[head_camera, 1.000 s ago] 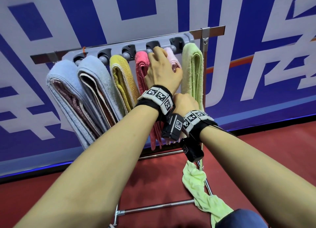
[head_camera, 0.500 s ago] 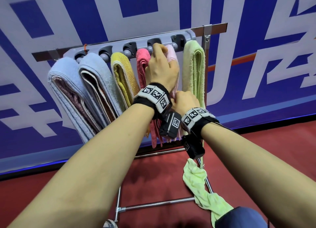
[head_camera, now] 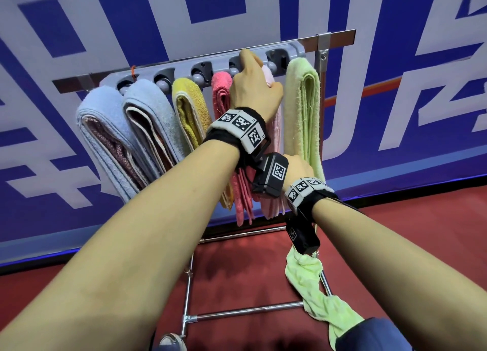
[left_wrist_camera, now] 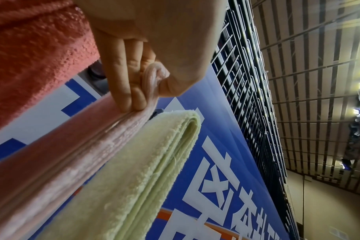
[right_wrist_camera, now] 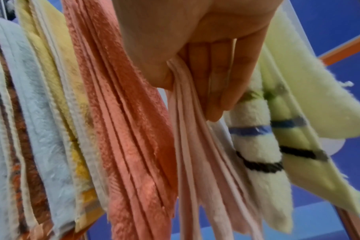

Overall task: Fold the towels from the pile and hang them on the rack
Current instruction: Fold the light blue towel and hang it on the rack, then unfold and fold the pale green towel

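The pale pink towel [head_camera: 275, 129] hangs on the rack [head_camera: 200, 69] between the coral towel [head_camera: 221, 95] on its left and the green towel [head_camera: 303, 113] on its right, long axis vertical. The left hand [head_camera: 253, 87] pinches its top fold at the peg, thumb against fingers. The right hand [head_camera: 299, 166], directly below and nearer the free ends, pinches the hanging layers. Judgement: seating it calls for a downward pull along that axis.

The left hand [head_camera: 254, 87] hides most of the pale pink towel [head_camera: 275, 129].
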`<state>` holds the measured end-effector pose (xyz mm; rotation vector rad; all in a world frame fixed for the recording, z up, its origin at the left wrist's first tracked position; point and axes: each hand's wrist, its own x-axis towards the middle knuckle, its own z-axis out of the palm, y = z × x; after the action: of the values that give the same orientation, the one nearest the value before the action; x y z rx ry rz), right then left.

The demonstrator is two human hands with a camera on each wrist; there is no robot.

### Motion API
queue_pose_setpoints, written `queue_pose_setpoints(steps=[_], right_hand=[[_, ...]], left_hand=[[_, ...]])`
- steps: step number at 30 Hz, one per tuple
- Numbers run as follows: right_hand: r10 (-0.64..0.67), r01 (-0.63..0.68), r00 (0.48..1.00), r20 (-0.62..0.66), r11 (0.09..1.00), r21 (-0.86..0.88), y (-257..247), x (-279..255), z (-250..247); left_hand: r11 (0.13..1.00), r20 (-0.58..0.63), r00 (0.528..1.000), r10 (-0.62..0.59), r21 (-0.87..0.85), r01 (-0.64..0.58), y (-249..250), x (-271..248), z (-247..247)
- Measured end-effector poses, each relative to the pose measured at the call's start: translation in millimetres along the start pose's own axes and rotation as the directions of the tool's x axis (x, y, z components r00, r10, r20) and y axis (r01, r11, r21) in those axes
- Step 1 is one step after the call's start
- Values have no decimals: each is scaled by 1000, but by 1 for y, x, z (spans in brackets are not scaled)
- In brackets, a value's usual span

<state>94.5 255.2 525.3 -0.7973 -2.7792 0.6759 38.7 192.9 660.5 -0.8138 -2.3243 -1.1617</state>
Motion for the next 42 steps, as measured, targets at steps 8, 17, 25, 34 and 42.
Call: queue_pose_setpoints(steps=[8, 17, 25, 34, 42], right_hand=[[-29, 38, 996, 86, 993, -109, 25, -6, 25], [67, -48, 966, -251, 996, 79, 64, -21, 19], [133, -126, 990, -42, 980, 153, 97, -12, 55], [131, -96, 961, 246, 984, -149, 176, -17, 157], [334, -263, 865, 374, 937, -229, 279, -12, 290]], left_hand=[[993, 37, 992, -119, 4, 119, -25, -35, 11], [911, 482, 794, -371, 354, 211, -82, -103, 61], [945, 694, 646, -318, 286, 158, -114, -143, 113], [949, 792, 527, -309, 297, 109, -185, -205, 200], [900, 794, 425, -436, 390, 195, -270, -297, 282]])
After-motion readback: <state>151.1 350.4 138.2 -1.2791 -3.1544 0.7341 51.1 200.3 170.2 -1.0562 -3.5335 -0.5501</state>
